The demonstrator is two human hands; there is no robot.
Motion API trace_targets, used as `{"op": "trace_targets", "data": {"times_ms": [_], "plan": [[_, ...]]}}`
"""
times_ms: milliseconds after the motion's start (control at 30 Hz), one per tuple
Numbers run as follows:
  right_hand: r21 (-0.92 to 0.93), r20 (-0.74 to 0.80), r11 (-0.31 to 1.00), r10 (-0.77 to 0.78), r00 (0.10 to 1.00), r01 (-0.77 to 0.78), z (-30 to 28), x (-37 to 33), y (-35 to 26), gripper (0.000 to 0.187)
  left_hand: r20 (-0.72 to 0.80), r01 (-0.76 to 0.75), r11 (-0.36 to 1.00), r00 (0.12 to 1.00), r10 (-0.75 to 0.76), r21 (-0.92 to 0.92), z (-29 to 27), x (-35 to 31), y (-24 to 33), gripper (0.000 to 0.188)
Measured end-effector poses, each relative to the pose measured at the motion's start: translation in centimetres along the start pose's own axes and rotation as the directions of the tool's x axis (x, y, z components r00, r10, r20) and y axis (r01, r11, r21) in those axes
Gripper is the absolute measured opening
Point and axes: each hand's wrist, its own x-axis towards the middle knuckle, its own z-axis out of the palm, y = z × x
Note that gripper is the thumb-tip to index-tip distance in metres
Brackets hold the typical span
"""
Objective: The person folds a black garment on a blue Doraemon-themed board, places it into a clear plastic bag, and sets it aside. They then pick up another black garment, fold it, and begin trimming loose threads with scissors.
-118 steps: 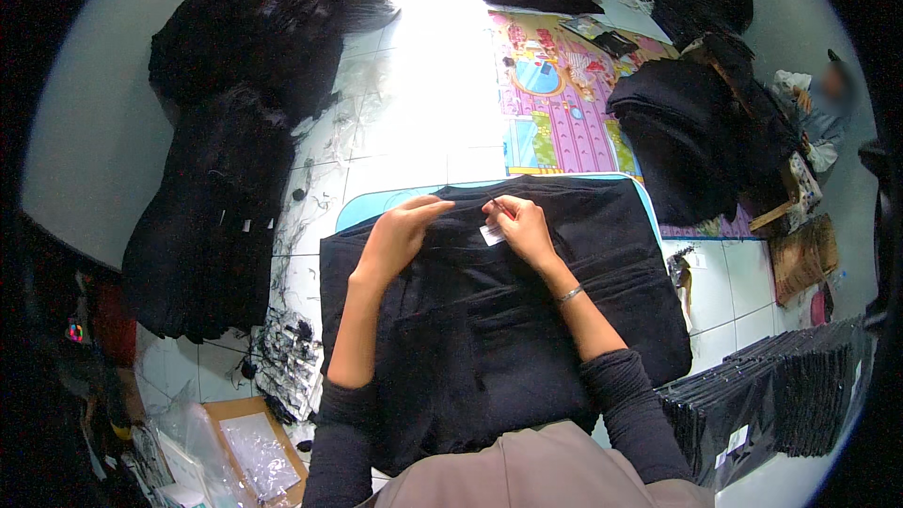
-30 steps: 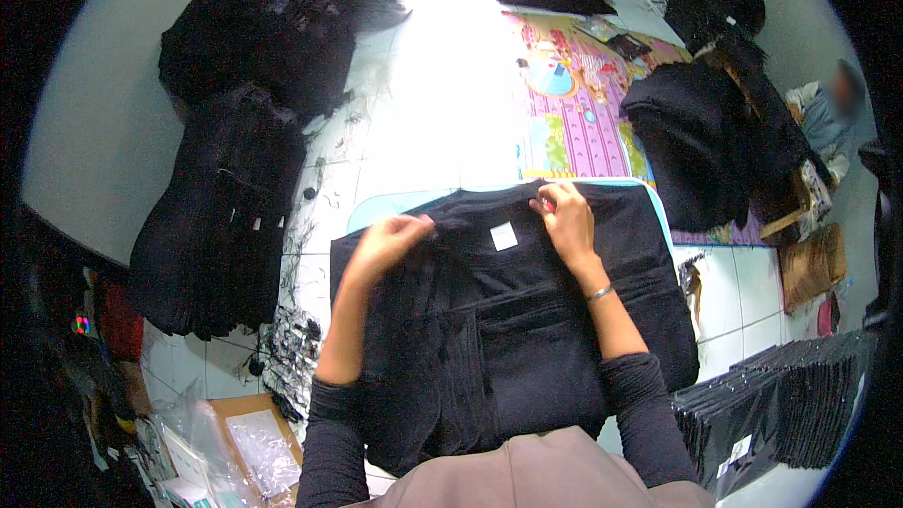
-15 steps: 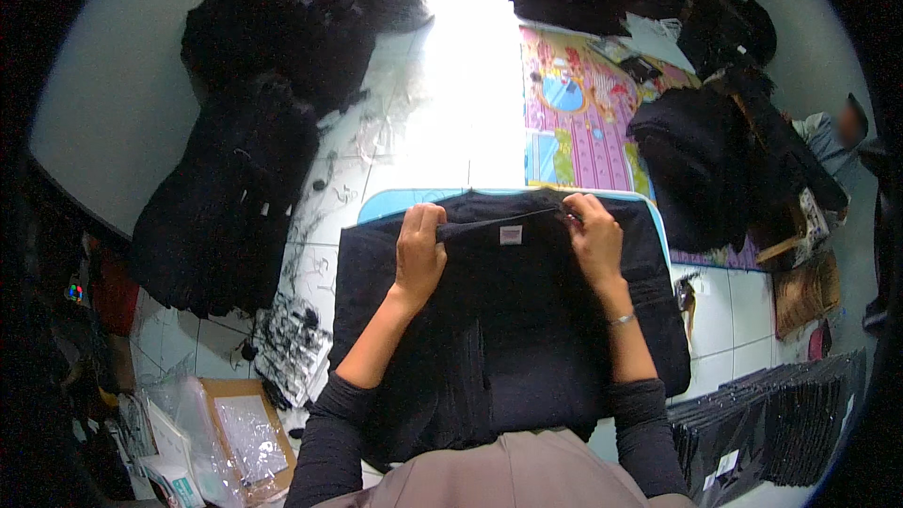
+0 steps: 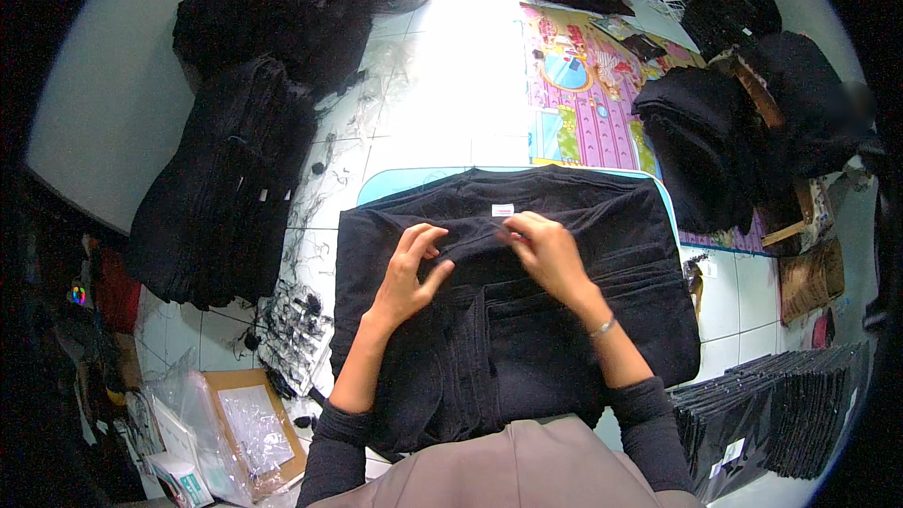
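A black garment [image 4: 564, 320] lies spread over a light blue board [image 4: 395, 184] in front of me, with a small white label [image 4: 502, 210] near its far edge. My left hand [image 4: 411, 270] pinches a fold of the black cloth near the collar. My right hand [image 4: 546, 249], a thin bracelet on its wrist, grips the same fold just below the label. Both hands sit close together at the garment's upper middle.
Stacks of black garments [image 4: 226, 188] lie at the left and the far left [image 4: 273, 9], more at the right [image 4: 705, 141]. A colourful mat [image 4: 583, 103] covers the white tiled floor. Bagged black items [image 4: 781, 414] stand at the lower right, clear bags and cardboard [image 4: 245, 423] at the lower left.
My hands have come together from the garment's two sides toward its middle, bunching the cloth under the label. The view has tilted slightly.
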Motion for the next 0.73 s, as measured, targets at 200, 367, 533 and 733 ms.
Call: {"op": "trace_targets", "data": {"times_ms": [200, 367, 533, 733], "plan": [[0.292, 0.045, 0.929, 0.222, 0.974, -0.225, 3.7, 0.7, 0.7, 0.027, 0.066, -0.128, 0.957, 0.991, 0.115, 0.26, 0.2, 1.2, -1.0, 0.015], [0.354, 0.045, 0.91, 0.216, 0.975, -0.217, 3.6, 0.1, 1.3, 0.028, -0.058, -0.141, 0.984, 0.987, 0.148, 0.11, 0.3, 2.2, -1.7, 0.006], [0.356, 0.041, 0.911, 0.207, 0.977, -0.208, 3.7, 0.1, 1.4, 0.029, -0.127, 0.207, 0.96, 0.964, -0.233, -0.19, -0.5, 2.3, -2.2, 0.008], [0.235, 0.063, 0.95, 0.195, 0.979, -0.205, 3.8, 0.0, 1.5, 0.031, -0.015, 0.123, 0.99, 0.992, -0.123, 0.071, -1.0, 2.6, -1.2, 0.008]]}}
